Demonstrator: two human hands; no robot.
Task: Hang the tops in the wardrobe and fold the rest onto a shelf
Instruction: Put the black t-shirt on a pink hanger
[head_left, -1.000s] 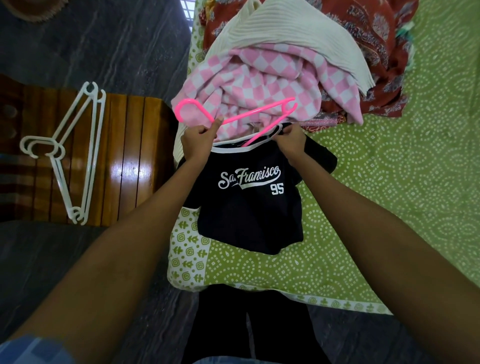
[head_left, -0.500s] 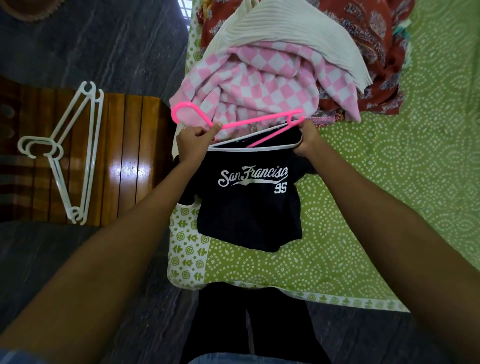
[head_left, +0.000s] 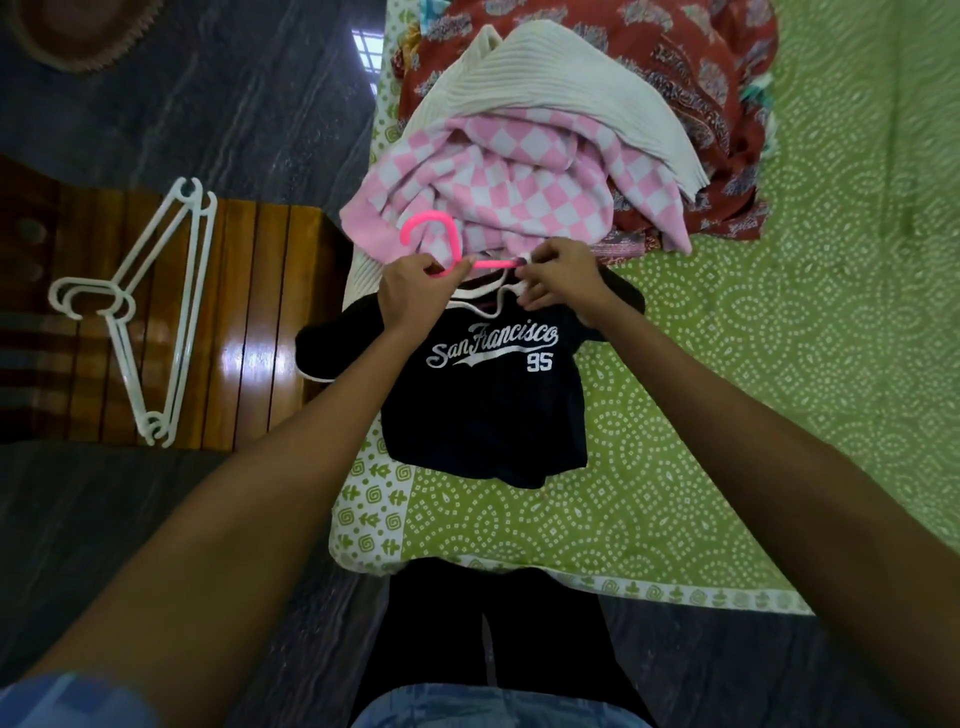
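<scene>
A small black T-shirt (head_left: 488, 410) with white "San Francisco 95" lettering hangs over the near corner of the bed. A pink hanger (head_left: 434, 236) shows its hook and a short stretch of bar above the collar; the remainder is hidden inside the shirt. My left hand (head_left: 413, 293) pinches the hanger at the base of its hook. My right hand (head_left: 563, 280) pinches the shirt's white-edged collar at the hanger bar.
Behind the shirt lies a pile: a pink checked garment (head_left: 514, 192), a cream ribbed one (head_left: 561, 98) and red printed cloth (head_left: 691, 67), all on the green bedsheet (head_left: 779, 364). White hangers (head_left: 150, 312) lie on a wooden bench (head_left: 260, 332) at left. Dark floor surrounds.
The hanger has gone further into the shirt, with less of its bar showing. My right hand moved left toward the collar's middle. The shirt now spreads wider, its left sleeve over the bench.
</scene>
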